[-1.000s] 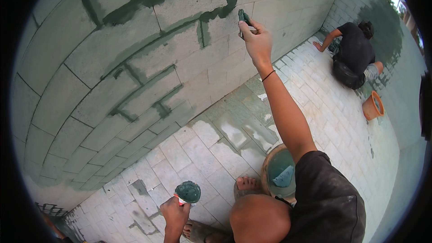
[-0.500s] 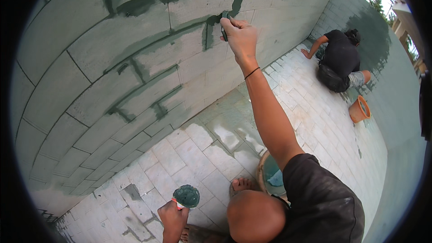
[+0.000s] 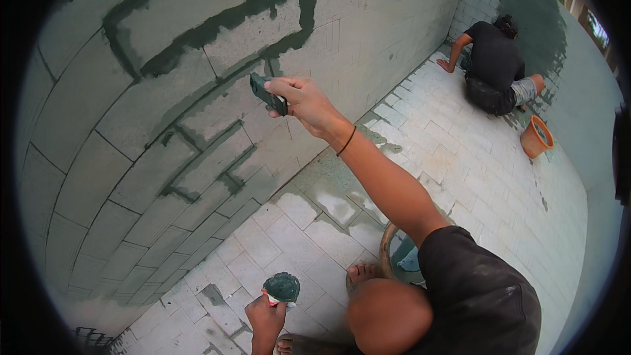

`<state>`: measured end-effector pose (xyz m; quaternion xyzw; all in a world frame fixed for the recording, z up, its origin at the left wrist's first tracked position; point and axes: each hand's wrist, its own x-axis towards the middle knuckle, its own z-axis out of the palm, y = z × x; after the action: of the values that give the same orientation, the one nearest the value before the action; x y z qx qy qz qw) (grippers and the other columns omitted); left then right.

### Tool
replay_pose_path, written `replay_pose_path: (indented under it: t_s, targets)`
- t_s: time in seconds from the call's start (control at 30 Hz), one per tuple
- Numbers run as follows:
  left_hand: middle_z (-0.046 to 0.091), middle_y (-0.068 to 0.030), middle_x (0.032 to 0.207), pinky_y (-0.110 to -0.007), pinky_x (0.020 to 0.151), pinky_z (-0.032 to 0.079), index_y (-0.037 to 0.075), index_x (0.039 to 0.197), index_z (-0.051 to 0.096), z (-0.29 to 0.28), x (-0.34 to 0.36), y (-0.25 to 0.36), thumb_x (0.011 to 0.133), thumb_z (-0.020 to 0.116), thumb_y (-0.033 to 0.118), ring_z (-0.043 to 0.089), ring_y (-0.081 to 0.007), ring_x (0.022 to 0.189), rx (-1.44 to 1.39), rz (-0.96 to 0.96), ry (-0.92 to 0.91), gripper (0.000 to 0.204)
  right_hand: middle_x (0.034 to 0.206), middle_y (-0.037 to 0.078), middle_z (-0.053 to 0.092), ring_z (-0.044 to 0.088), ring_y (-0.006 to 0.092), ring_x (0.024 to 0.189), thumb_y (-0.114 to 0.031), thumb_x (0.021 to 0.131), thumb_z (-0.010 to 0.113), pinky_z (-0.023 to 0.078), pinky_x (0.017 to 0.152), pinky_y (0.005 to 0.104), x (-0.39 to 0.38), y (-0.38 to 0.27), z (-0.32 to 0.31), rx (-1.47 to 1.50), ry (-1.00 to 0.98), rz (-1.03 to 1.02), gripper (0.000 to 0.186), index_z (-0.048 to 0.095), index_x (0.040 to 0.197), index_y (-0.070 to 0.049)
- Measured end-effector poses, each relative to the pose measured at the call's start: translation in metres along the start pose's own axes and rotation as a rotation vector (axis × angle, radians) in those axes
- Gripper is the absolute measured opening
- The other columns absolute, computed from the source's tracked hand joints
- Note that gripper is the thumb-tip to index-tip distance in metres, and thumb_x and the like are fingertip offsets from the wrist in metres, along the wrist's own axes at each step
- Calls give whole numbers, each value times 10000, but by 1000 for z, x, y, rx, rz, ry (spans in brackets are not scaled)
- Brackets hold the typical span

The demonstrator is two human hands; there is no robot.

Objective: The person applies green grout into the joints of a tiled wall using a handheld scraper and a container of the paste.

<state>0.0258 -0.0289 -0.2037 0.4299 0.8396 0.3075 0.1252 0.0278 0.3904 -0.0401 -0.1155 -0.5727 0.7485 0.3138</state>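
My right hand (image 3: 307,105) grips a small flat spreader (image 3: 264,92) smeared with dark green paste, held close to the tiled wall (image 3: 158,102). Whether the spreader touches the wall I cannot tell. Dark green paste bands (image 3: 197,38) follow several joints in the wall, thickest in the upper part. Low down, my left hand (image 3: 266,319) is closed around a small round container (image 3: 282,287) with dark green paste in it and a red and white side. Its fingers are partly hidden.
Beside my knee stands a bucket (image 3: 386,250) with greenish liquid. An orange bucket (image 3: 536,138) is on the tiled floor (image 3: 309,243) farther right. A co-worker (image 3: 493,69) crouches at the far wall, near a large dark green patch (image 3: 539,23). Wet green smears mark the floor.
My right hand has moved left and downward with the spreader, which is now tilted and shows its flat face. The view has shifted; my left hand still holds the container.
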Motion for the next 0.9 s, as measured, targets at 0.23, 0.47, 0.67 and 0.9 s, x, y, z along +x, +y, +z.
replay_pose_path:
  t_s: [0.23, 0.47, 0.67, 0.9]
  targets:
    - [661, -178, 661, -444, 561, 506, 31, 831, 688, -10, -3, -2, 777, 797, 230, 664, -387, 617, -85, -63, 41, 232, 1106, 81, 630, 643, 142, 919, -210, 1024, 604, 592, 850, 330, -121, 53, -16, 402, -196, 354, 316, 594, 1223, 35]
    - [656, -184, 653, -449, 560, 508, 28, 775, 681, -9, -8, -7, 766, 790, 223, 666, -384, 618, -105, -34, 74, 224, 1212, 134, 658, 672, 180, 1045, -94, 984, 650, 549, 971, 368, -197, 78, 23, 382, -345, 460, 494, 490, 1429, 47]
    - [651, -188, 643, -453, 568, 513, 29, 768, 681, -13, -6, -3, 768, 791, 238, 665, -381, 605, -73, 1, 89, 236, 1244, 140, 674, 670, 188, 1129, -14, 962, 652, 539, 957, 319, -211, 78, 36, 32, -482, 526, 521, 482, 1452, 31]
    - [681, -162, 655, -438, 595, 534, 9, 839, 698, -15, -5, -9, 764, 801, 270, 687, -364, 618, -258, -16, 180, 290, 1300, 64, 631, 626, 118, 1099, -12, 937, 683, 525, 908, 264, -206, 49, 54, -218, -484, 462, 512, 549, 1430, -18]
